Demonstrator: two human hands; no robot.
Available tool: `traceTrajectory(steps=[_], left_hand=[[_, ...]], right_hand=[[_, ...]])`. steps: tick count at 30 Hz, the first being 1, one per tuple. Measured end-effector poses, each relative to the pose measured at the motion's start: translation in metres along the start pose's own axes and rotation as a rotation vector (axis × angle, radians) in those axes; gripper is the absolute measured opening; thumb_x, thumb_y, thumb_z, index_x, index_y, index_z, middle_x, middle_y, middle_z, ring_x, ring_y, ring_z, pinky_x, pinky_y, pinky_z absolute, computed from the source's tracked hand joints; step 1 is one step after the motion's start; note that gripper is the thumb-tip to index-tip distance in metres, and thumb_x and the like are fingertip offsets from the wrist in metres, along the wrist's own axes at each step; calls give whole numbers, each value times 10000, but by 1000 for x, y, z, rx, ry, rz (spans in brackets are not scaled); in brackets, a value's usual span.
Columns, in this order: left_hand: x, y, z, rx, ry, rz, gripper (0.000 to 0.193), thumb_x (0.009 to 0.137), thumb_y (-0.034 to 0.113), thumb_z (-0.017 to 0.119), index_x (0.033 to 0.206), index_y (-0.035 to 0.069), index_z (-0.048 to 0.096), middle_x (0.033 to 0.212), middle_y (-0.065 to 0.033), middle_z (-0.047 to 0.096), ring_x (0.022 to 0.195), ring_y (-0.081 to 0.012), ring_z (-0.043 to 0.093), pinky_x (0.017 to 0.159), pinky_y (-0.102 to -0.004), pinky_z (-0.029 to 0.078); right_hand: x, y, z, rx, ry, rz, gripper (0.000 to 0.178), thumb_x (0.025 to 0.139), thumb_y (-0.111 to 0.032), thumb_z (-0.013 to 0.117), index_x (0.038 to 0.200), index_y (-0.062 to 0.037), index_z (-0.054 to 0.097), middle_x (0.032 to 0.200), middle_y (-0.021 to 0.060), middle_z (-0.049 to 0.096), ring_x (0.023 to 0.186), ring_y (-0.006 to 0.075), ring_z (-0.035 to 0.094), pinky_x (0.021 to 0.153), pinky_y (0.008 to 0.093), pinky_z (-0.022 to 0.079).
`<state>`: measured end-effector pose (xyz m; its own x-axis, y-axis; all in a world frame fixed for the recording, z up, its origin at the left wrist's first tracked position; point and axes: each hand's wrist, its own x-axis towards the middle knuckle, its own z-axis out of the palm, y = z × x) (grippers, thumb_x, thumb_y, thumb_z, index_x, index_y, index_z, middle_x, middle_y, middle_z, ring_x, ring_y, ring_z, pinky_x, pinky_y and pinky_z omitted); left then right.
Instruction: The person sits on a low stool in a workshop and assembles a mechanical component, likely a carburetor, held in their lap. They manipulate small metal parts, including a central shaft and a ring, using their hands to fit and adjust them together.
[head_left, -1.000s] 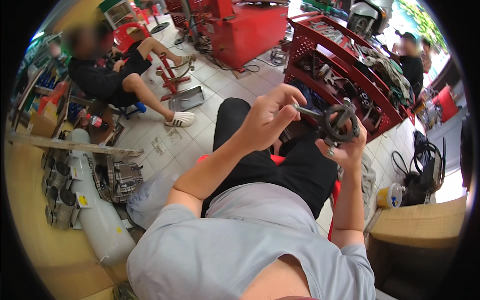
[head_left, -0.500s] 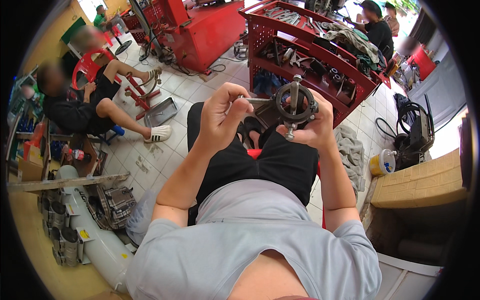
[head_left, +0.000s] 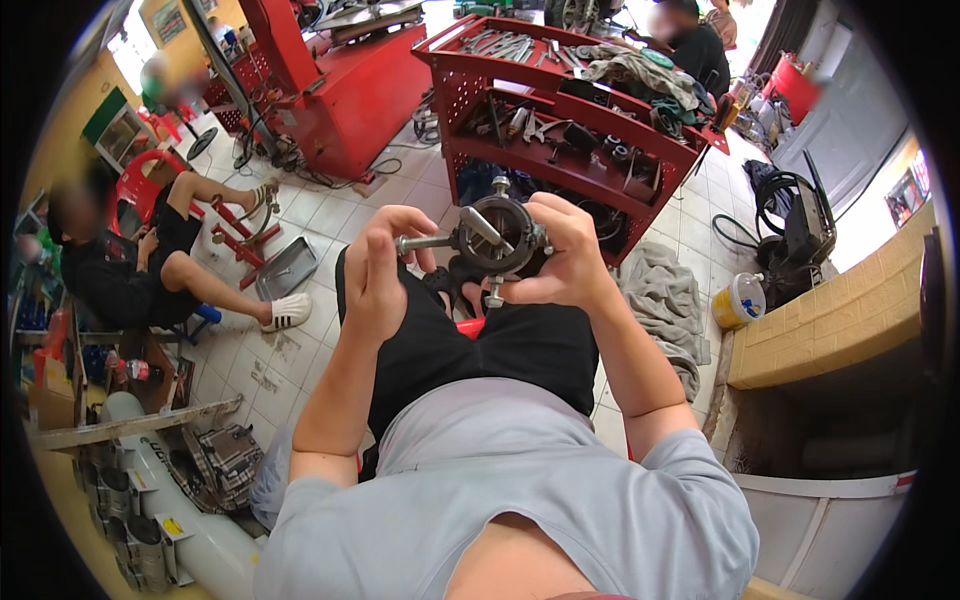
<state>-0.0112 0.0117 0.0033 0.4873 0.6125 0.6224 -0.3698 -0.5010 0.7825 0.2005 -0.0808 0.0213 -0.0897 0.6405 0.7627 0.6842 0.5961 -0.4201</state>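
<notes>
In front of my lap is a dark metal ring with long bolts through its rim (head_left: 519,240), which looks like a puller. My right hand (head_left: 567,250) grips its right side, thumb below and fingers above. One bolt (head_left: 428,242) sticks out to the left, others point up and down, and a pale metal piece (head_left: 487,228) slants across the opening. Around the left bolt's head my left hand (head_left: 382,275) is loosely spread, fingers apart; I cannot tell whether it touches the bolt.
A red tool cart (head_left: 580,100) with wrenches and rags stands ahead. Grey cloth (head_left: 665,310) lies on the floor at right, near a yellow-labelled tub (head_left: 739,302). Someone in black (head_left: 125,265) sits at left beside a grey metal tray (head_left: 287,268). A red machine (head_left: 350,100) stands beyond.
My left fingers have opened from a pinch on the left bolt. The ring and both hands sit lower and further left in view, and the whole scene has shifted left.
</notes>
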Motion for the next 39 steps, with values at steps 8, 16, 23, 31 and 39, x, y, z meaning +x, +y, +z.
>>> traceTrajectory(steps=[8,16,23,31,39], left_hand=[[-2,3,7,-58,53,90,250,958,120,562,1167,-5,502,937,-96,574,811,-150,579,774,-292,486],[1,3,6,-33,0,41,279,1025,273,430,1003,6,505,850,-54,577,748,-76,509,676,-203,389],[0,2,-1,33,26,-34,511,1047,302,327,643,23,467,636,-35,483,565,-87,420,527,-240,334],[5,-10,10,-265,71,-113,395,1050,354,333,871,34,482,659,-51,482,607,-150,497,558,-270,399],[-7,-63,44,-928,227,-748,296,1006,282,303,960,73,507,746,-61,544,666,-189,569,596,-320,477]], right_hand=[[-2,12,0,65,66,18,444,498,-245,833,829,-22,638,667,49,473,578,198,454,522,314,359],[1,1,-3,26,27,9,467,508,-252,852,867,-28,655,684,53,516,601,198,503,541,316,402],[-1,-1,1,3,0,-2,488,506,-263,866,880,-32,654,696,60,533,604,211,515,540,321,419],[-1,6,2,122,64,22,462,499,-239,860,851,-21,655,687,53,509,601,190,494,536,309,398],[-3,6,15,179,41,116,414,547,-290,840,788,-25,631,654,48,422,598,184,434,528,325,356]])
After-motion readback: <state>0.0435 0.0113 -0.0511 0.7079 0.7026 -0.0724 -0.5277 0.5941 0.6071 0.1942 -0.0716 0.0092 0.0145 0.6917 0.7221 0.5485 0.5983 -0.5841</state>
